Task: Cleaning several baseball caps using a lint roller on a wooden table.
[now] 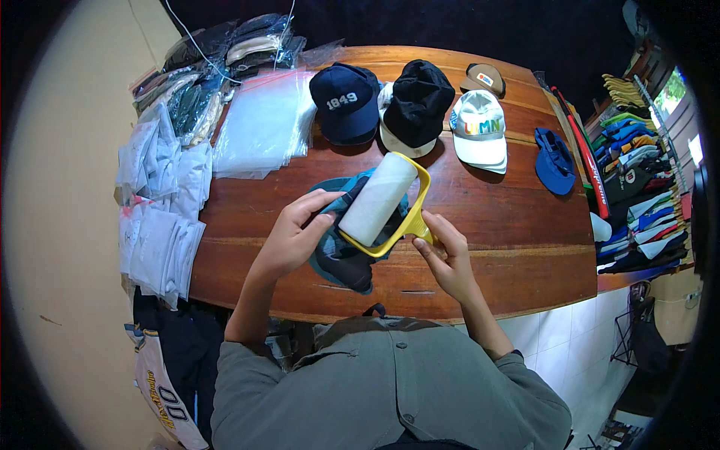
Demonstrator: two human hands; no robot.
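Observation:
My right hand (447,253) grips the yellow handle of a lint roller (379,199), whose white sticky cylinder lies tilted across a teal and dark cap (340,264). That cap is held at its left side by my left hand (301,228), thumb and fingers pinching the fabric. The roller covers much of the cap's middle, and I cannot tell whether its surface presses on the cloth. Both are above the front part of a wooden table (517,225).
Behind stand a navy cap (346,107), a black cap (422,104) on a white one, white caps (481,132) and a brown cap (484,79). A blue cap (554,160) lies right. Clear plastic bags (264,126) and bagged garments (160,242) fill the left; clothes hang on a rack (647,180).

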